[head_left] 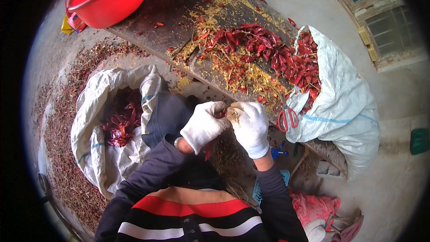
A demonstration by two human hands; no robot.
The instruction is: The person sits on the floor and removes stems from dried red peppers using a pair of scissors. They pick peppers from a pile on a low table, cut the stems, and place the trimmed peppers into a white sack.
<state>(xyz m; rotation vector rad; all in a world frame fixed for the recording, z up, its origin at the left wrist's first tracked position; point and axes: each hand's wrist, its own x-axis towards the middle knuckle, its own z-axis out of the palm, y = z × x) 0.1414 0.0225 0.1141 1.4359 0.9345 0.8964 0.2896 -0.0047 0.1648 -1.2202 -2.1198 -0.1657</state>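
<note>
My left hand (204, 124), in a white knit glove, is closed with a dried red chili pepper showing at its fingertips. Close against it, my right hand (251, 130), gloved the same way, pinches at the pepper's end; what lies between its fingers is too small to make out. Both hands are in front of the table's near edge. Beyond them, a pile of dried red chili peppers (264, 47) spills over the table from a white woven sack (342, 98) lying on its side. Red-handled scissors (286, 120) rest beside the sack's mouth, right of my right hand.
To my left, an open white woven sack (92, 103) holds dried red peppers (121, 127). A red plastic basin (105, 0) sits at the far left of the dark table (165, 2), which is strewn with yellow seeds (251, 76). Stems litter the floor (67, 161). A blue basket (257, 192) is below my right forearm.
</note>
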